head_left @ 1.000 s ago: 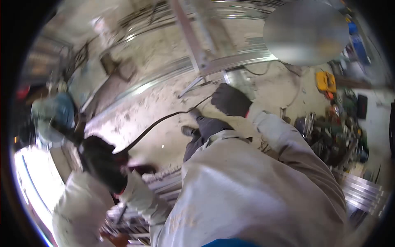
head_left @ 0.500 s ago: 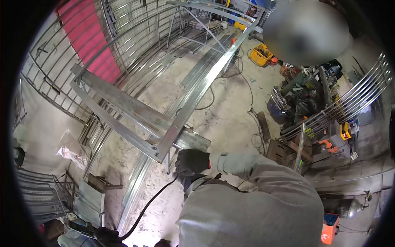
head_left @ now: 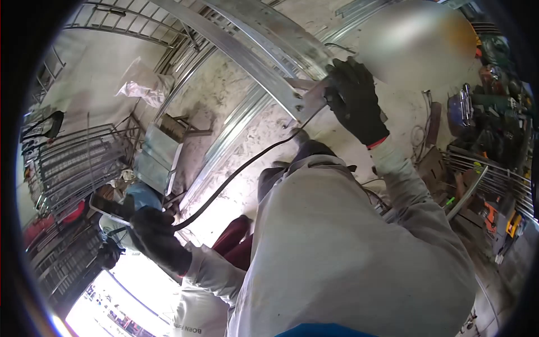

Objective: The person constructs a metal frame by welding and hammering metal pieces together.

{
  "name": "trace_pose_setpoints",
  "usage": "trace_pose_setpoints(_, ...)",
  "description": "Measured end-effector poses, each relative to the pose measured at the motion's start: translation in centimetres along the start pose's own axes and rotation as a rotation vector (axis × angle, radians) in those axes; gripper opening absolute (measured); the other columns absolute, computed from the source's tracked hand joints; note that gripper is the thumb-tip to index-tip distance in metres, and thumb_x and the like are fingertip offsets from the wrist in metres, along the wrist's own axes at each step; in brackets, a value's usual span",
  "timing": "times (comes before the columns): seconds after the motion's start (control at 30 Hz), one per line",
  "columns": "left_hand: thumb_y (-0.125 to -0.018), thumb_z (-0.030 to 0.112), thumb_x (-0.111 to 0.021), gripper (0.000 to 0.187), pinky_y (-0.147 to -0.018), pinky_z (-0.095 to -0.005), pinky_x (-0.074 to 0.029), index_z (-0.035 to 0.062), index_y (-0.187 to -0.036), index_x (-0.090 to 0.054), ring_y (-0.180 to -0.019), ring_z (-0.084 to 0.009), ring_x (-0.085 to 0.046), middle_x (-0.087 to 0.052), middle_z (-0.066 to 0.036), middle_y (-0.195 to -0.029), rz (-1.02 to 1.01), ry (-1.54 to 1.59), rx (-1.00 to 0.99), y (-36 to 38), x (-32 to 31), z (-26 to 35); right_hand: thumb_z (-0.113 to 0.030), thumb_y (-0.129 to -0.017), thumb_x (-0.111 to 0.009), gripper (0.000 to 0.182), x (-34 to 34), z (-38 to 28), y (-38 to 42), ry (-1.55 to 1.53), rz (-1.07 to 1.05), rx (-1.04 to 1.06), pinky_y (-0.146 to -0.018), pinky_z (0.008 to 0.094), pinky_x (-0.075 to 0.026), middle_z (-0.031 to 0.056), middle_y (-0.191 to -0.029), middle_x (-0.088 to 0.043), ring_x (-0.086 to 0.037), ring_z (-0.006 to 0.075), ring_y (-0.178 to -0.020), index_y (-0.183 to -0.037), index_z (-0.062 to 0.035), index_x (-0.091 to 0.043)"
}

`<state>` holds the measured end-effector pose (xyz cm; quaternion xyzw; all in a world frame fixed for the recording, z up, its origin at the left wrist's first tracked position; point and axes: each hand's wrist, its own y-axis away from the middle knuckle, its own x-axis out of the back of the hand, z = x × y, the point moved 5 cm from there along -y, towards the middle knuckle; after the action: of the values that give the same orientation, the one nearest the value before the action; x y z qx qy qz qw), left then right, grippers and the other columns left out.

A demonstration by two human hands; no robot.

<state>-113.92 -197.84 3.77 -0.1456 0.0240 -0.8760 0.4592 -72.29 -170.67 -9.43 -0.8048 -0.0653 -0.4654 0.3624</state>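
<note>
A: Fig., L to R: left hand point(head_left: 160, 238), gloved, fingers clenched on a power tool point(head_left: 132, 205); black cable point(head_left: 236, 174) runs up toward the metal frame point(head_left: 252, 50).

B: Right hand point(head_left: 353, 101)?

A: Fingers grasping frame corner plate point(head_left: 306, 104), off the floor.

B: Progress?

A: Frame looks assembled; tool w/ left hand, apart from frame, so joint work prob. left.

Gloved right hand point(head_left: 353, 101) laid on the end of a galvanized steel frame point(head_left: 269, 53), gloved left hand point(head_left: 157, 238) closed on a black cable point(head_left: 236, 177), grey sweatshirt point(head_left: 348, 253) seen below, dusty concrete floor point(head_left: 224, 95), cluttered tools point(head_left: 494, 135) seen at right
</note>
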Motion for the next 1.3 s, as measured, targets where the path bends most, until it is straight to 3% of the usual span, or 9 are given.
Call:
trace_pose_setpoints(0.27, -0.111, 0.046, -0.056, 0.052, -0.048, -0.0282, -0.043, -0.0033, -0.1, -0.067, -0.051, -0.0159, -0.057, -0.066, -0.012, -0.075, -0.238, 0.073, 0.069, -4.3, -5.3, -1.7, -0.03, -0.092, -0.077, 0.05, -0.6, -8.0, 1.0, -0.171, -0.156, 0.05, -0.114, 0.0584, -0.041, 0.0225, -0.132, -0.063, -0.055, 0.0448, -0.131, -0.131, -0.0009, -0.066)
trace_pose_setpoints(0.33, -0.111, 0.043, -0.06, 0.05, -0.048, -0.0281, -0.044, -0.0059, -0.116, -0.064, -0.053, -0.0152, -0.058, -0.067, -0.012, -0.079, -0.435, 0.128, 0.07, -5.0, -6.0, -3.1, -0.02, -0.093, -0.08, 0.032, -2.0, -11.9, 1.5, -1.216, -0.55, -0.165, -0.1, 0.0468, -0.055, 0.0144, -0.11, -0.074, -0.071, 0.0317, -0.106, -0.119, -0.003, -0.075)
trace_pose_setpoints(0.37, -0.11, 0.043, -0.06, 0.05, -0.048, -0.028, -0.044, -0.0061, -0.118, -0.062, -0.054, -0.0149, -0.058, -0.067, -0.011, -0.08, -0.462, 0.101, 0.077, -4.6, -7.0, -2.8, -0.02, -0.098, -0.075, 0.033, -2.2, -14.3, 1.6, -1.302, -0.541, -0.164, -0.091, 0.0387, -0.06, 0.0145, -0.124, -0.076, -0.076, 0.0258, -0.105, -0.126, -0.0023, -0.074)
trace_pose_setpoints(0.5, -0.108, 0.045, -0.064, 0.048, -0.055, -0.0276, -0.047, -0.0024, -0.115, -0.061, -0.063, -0.0114, -0.061, -0.066, -0.007, -0.08, -0.729, -0.023, 0.085, -2.3, -10.7, -1.9, -0.027, -0.099, -0.075, 0.032, -3.3, -19.8, -1.2, -0.967, -0.266, 0.018, -0.095, 0.0468, -0.06, 0.0169, -0.119, -0.077, -0.073, 0.0369, -0.112, -0.12, -0.0026, -0.076)
trace_pose_setpoints(0.67, -0.099, 0.015, -0.071, 0.021, -0.059, -0.0341, -0.048, -0.0018, -0.093, -0.06, -0.064, -0.0158, -0.061, -0.062, -0.01, -0.071, -0.96, -0.123, 0.059, 1.3, -13.9, -2.2, -0.035, -0.095, -0.079, 0.039, -7.6, -21.9, 1.3, -1.087, -0.622, -0.308, -0.093, 0.0436, -0.059, 0.0175, -0.111, -0.078, -0.075, 0.0352, -0.104, -0.12, -0.0049, -0.076)
trace_pose_setpoints(0.87, -0.099, 0.012, -0.072, 0.017, -0.059, -0.0349, -0.048, -0.0003, -0.095, -0.061, -0.065, -0.0145, -0.063, -0.063, -0.012, -0.07, -1.065, -0.249, -0.038, 2.6, -14.2, -1.6, -0.029, -0.095, -0.078, 0.033, -7.6, -22.6, 2.7, -1.113, -0.427, -0.231, -0.089, 0.0432, -0.06, 0.0185, -0.109, -0.079, -0.077, 0.0328, -0.102, -0.116, -0.0043, -0.076)
trace_pose_setpoints(0.97, -0.102, 0.016, -0.07, 0.033, -0.054, -0.0324, -0.036, 0.0027, -0.083, -0.046, -0.067, -0.0079, -0.044, -0.044, -0.001, -0.067, -1.066, -0.319, -0.094, 2.6, -14.5, -0.6, -0.029, -0.095, -0.078, 0.033, -7.2, -22.7, 2.9, -1.036, -0.501, -0.269, -0.088, 0.0433, -0.06, 0.0189, -0.109, -0.079, -0.077, 0.0327, -0.102, -0.116, -0.0034, -0.076)
trace_pose_setpoints(1.03, -0.099, 0.016, -0.074, 0.021, -0.058, -0.0343, -0.048, 0.0004, -0.095, -0.061, -0.064, -0.0156, -0.063, -0.064, -0.012, -0.071, -1.089, -0.409, -0.075, 2.5, -14.7, -1.2, -0.029, -0.095, -0.078, 0.034, -7.6, -22.9, 3.3, -1.111, -0.447, -0.266, -0.089, 0.0445, -0.06, 0.019, -0.109, -0.079, -0.076, 0.0337, -0.103, -0.116, -0.0024, -0.075)
trace_pose_setpoints(1.3, -0.101, 0.018, -0.073, 0.022, -0.054, -0.035, -0.051, 0.0019, -0.094, -0.06, -0.062, -0.0179, -0.07, -0.065, -0.012, -0.07, -1.099, -0.472, -0.21, 3.3, -15.6, -1.0, -0.027, -0.097, -0.076, 0.032, -7.5, -22.7, 4.2, -1.155, -0.451, -0.384, -0.091, 0.0465, -0.058, 0.02, -0.109, -0.078, -0.074, 0.0377, -0.104, -0.116, -0.0015, -0.075)
